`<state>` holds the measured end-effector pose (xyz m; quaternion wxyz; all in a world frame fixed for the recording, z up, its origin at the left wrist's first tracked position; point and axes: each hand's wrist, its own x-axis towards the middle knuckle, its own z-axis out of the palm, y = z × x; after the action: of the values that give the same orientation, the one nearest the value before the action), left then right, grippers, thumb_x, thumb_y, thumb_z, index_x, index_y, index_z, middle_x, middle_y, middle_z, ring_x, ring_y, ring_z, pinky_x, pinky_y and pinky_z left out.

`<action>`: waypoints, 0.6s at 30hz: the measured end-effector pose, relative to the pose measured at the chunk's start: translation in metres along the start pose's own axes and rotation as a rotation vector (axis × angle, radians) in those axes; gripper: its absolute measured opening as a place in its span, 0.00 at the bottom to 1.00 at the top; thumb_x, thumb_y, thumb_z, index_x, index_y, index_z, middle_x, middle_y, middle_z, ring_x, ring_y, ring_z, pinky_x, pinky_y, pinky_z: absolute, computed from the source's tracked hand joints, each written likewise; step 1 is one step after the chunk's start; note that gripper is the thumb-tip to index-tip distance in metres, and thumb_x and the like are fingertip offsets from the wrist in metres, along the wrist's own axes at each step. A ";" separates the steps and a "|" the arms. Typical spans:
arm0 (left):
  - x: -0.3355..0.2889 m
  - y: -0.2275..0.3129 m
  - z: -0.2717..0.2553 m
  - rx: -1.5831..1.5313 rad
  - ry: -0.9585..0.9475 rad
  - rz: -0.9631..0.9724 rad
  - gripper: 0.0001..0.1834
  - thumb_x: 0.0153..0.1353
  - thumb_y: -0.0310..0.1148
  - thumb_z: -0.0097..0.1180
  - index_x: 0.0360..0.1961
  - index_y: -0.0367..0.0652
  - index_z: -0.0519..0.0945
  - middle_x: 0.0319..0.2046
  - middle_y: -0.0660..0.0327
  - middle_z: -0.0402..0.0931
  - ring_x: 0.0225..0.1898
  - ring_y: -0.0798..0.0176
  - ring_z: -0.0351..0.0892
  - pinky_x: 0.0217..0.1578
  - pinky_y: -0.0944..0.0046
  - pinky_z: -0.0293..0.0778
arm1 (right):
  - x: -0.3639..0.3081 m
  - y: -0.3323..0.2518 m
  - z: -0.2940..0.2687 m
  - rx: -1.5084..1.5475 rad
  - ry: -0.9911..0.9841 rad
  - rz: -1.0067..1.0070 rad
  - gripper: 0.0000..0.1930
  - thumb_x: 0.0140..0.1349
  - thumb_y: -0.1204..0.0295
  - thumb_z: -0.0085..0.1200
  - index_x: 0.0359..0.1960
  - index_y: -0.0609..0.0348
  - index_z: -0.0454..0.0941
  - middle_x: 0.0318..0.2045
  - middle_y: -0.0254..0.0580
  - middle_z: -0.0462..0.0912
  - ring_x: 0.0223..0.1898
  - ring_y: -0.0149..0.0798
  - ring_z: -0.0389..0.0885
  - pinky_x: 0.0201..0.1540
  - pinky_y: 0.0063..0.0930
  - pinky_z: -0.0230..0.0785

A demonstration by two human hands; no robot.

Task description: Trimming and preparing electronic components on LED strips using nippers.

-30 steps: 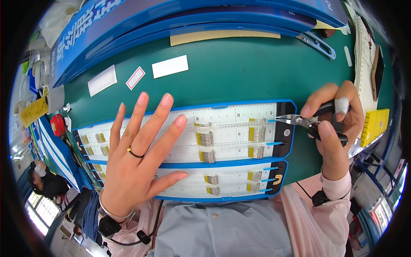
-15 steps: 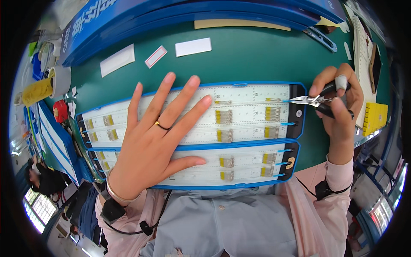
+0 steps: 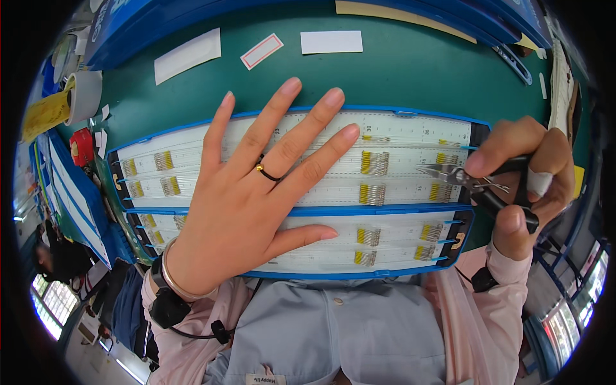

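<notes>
Green desk [image 3: 443,77] beneath, your spread left hand [image 3: 247,183] lies across the blue ruled case [image 3: 410,208]; your right hand [image 3: 553,192] clasps pliers [image 3: 452,173] over its right end, apparently an aiming step needing steadiness next.

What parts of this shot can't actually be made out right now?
All in the head view:
Upper blue-rimmed case: a stretch left of its middle, covered by the left hand.
Yellow block: mostly behind the right hand.
Blue box: top cut off by the picture's edge.
Black-handled pliers: whether their tips touch the case, unclear from this angle.
</notes>
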<state>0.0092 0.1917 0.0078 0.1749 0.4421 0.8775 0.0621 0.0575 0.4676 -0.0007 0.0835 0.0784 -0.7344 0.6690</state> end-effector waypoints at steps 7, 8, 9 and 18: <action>0.001 -0.003 0.002 0.023 0.013 0.027 0.46 0.56 0.71 0.47 0.70 0.53 0.70 0.74 0.55 0.57 0.75 0.41 0.52 0.70 0.33 0.38 | -0.001 0.007 -0.004 -0.029 0.006 0.146 0.26 0.61 0.55 0.65 0.32 0.52 0.57 0.36 0.55 0.80 0.27 0.28 0.71 0.26 0.17 0.67; 0.002 -0.003 0.003 0.020 0.022 0.033 0.46 0.56 0.71 0.47 0.70 0.53 0.70 0.74 0.55 0.57 0.75 0.40 0.52 0.70 0.32 0.39 | -0.001 0.006 -0.003 -0.022 0.015 0.123 0.25 0.61 0.55 0.65 0.32 0.52 0.57 0.36 0.55 0.80 0.27 0.28 0.71 0.25 0.17 0.67; 0.002 -0.004 0.003 0.020 0.021 0.034 0.46 0.56 0.71 0.47 0.70 0.53 0.70 0.74 0.55 0.57 0.75 0.40 0.52 0.70 0.32 0.39 | -0.001 0.005 -0.004 -0.028 0.004 0.149 0.25 0.61 0.55 0.65 0.32 0.52 0.57 0.36 0.55 0.80 0.28 0.28 0.71 0.28 0.19 0.67; -0.001 -0.006 0.002 -0.024 0.041 0.037 0.43 0.54 0.68 0.51 0.67 0.57 0.73 0.73 0.54 0.59 0.74 0.38 0.54 0.70 0.30 0.40 | -0.006 0.009 -0.004 -0.040 -0.093 0.048 0.24 0.58 0.61 0.68 0.29 0.50 0.58 0.33 0.52 0.82 0.28 0.29 0.70 0.35 0.23 0.65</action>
<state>0.0055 0.1872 0.0045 0.1609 0.4547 0.8719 0.0849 0.0615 0.4720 -0.0100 0.0348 0.0901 -0.7524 0.6516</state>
